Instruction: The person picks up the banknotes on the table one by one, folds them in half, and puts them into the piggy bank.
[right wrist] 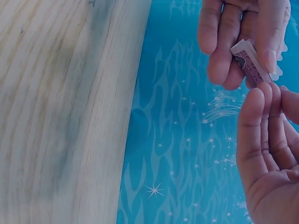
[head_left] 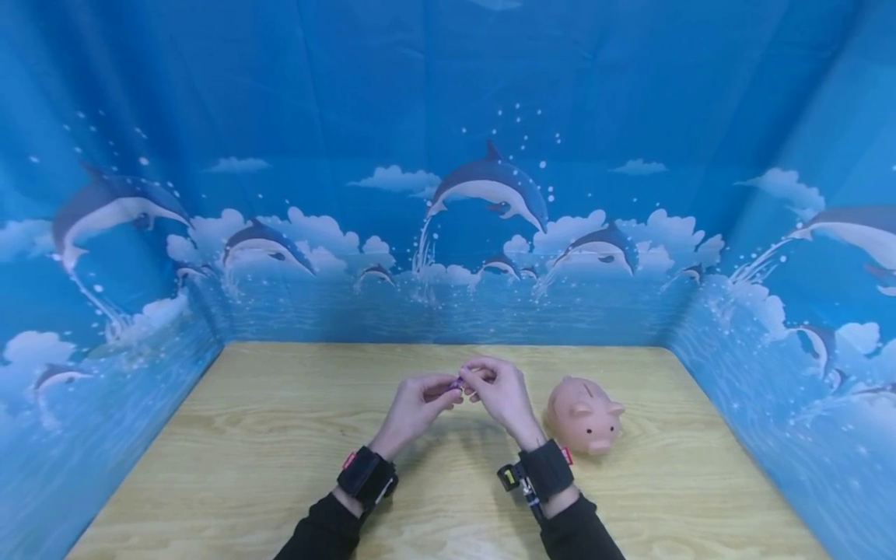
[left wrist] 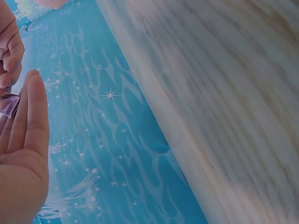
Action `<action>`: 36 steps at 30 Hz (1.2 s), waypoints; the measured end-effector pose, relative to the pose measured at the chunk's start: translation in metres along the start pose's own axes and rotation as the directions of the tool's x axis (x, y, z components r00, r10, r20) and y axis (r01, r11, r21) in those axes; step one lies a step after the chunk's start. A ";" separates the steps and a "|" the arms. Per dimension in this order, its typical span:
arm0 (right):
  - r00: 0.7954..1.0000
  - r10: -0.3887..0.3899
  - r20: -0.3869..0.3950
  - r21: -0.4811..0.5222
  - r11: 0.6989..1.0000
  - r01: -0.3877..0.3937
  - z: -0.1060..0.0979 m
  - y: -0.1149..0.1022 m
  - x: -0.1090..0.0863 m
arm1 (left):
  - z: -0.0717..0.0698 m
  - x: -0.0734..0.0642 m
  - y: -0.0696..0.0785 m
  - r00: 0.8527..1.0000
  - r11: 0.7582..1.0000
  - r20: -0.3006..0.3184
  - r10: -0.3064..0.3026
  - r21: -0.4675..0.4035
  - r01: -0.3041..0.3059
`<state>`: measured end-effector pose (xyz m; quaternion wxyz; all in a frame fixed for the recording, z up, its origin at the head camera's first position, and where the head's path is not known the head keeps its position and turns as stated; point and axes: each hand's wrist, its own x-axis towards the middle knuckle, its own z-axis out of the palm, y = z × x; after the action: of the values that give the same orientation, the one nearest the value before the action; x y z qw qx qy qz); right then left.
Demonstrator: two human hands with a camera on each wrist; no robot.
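A small folded purple banknote (right wrist: 251, 65) is held up between both hands above the table. My left hand (head_left: 414, 404) pinches it between thumb and fingers; in the right wrist view the left thumb (right wrist: 271, 51) lies along one side. My right hand (head_left: 500, 393) pinches the other end with its fingertips, seen from below in the right wrist view. The left wrist view shows only a corner of the banknote (left wrist: 9, 105) beside the left fingers. A pink piggy bank (head_left: 584, 416) stands on the table just right of my right hand, with a slot in its back.
The wood-grain table (head_left: 245, 467) extends under both hands. Blue curtains (head_left: 336, 117) printed with dolphins and clouds stand along its back and both sides. Each wrist wears a black strap (head_left: 367, 476) over a dark sleeve.
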<state>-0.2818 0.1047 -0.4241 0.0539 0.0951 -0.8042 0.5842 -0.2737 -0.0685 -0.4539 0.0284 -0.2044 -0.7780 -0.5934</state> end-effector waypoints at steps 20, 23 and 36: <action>0.999 -0.019 0.043 -0.004 1.000 0.019 0.002 0.003 0.001 | -0.001 0.000 0.000 1.000 1.000 -0.026 0.015 0.001 -0.015; 0.999 -0.017 0.032 -0.004 1.000 0.017 0.002 0.002 0.001 | -0.001 0.000 0.000 0.997 0.995 -0.057 0.060 0.080 -0.055; 1.000 0.009 0.016 0.069 0.998 -0.010 0.005 0.000 -0.001 | -0.002 0.000 -0.002 0.980 0.955 -0.112 0.166 0.268 -0.132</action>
<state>-0.2810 0.0999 -0.4255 0.0417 0.0977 -0.7845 0.6110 -0.2747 -0.0705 -0.4550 0.1515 -0.2170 -0.8275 -0.4953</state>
